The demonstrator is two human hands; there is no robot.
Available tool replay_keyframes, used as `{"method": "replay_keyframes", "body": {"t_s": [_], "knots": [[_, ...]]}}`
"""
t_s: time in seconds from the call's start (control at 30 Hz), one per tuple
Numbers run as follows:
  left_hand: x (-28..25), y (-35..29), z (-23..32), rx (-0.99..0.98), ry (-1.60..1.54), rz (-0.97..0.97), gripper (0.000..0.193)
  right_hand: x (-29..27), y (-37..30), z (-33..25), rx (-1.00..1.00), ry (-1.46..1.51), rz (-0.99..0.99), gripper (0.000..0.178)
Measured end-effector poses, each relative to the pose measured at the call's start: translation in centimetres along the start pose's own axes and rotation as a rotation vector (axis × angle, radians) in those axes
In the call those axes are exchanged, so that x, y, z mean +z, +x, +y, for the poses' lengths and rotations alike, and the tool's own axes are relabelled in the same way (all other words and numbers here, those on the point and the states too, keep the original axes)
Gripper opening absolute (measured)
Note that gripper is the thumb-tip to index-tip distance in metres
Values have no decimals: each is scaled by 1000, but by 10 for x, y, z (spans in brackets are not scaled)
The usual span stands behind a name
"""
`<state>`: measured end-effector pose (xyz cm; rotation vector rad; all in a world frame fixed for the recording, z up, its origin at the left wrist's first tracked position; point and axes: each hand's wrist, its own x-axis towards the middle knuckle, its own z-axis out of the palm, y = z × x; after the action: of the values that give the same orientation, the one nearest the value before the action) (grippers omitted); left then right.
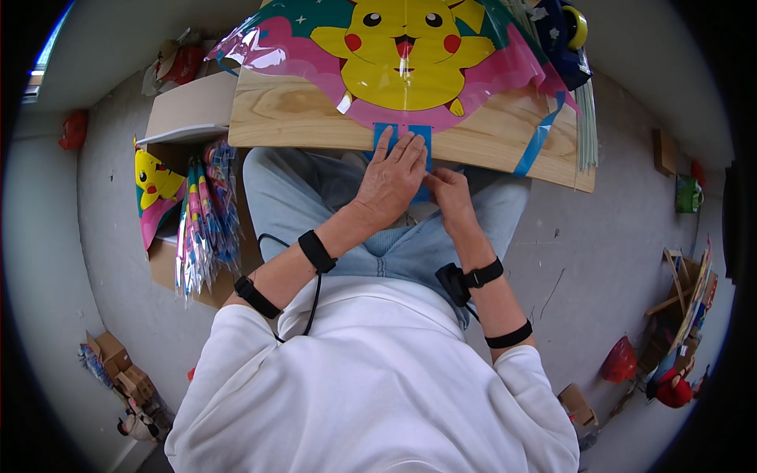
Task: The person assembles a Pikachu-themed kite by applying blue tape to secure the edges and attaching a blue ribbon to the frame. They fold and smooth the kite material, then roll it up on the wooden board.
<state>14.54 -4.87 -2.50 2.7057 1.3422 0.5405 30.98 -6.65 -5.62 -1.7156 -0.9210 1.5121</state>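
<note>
Seated at a wooden board [296,118], you are bending over a glossy plastic sheet [406,75] printed with a yellow cartoon creature on pink and teal. The sheet is spreading across the board in front of you, its lower point running down to a blue strip [381,142] at the near edge. Your left hand [390,180] is lying over that strip, its fingers stretched forward and flat, gripping nothing. Your right hand [453,199] is working just beside it, thumb and fingers curling in at the strip's right border; whether they are pinching the material, you cannot tell from this angle. A blue ribbon [540,138] is trailing over the board on the right, near a bundle of thin pale rods [586,122], while a yellow roll of tape [578,28] is sitting at the far right corner. On your left, an open cardboard box [189,113] is holding slender wrapped packets [206,217], and another printed sheet [158,180] is hanging at its side. Black straps [318,251] are circling both your forearms.
</note>
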Motion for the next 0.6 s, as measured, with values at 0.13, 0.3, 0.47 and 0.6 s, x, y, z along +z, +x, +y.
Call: {"method": "replay_keyframes", "body": {"t_s": [0.13, 0.3, 0.47, 0.6], "knots": [[0, -1, 1, 4, 34, -23, 50, -5, -16, -2, -433, -628, 369, 18], [-4, 0, 2, 3, 66, -74, 55, -42, -17, -48, -479, -441, 370, 17], [-7, 0, 3, -10, 42, -94, 64, -142, 46, -115, -423, -207, 542, 18], [-10, 5, 6, -3, 32, -104, 66, -227, 103, -148, -419, 46, 723, 28]]}}
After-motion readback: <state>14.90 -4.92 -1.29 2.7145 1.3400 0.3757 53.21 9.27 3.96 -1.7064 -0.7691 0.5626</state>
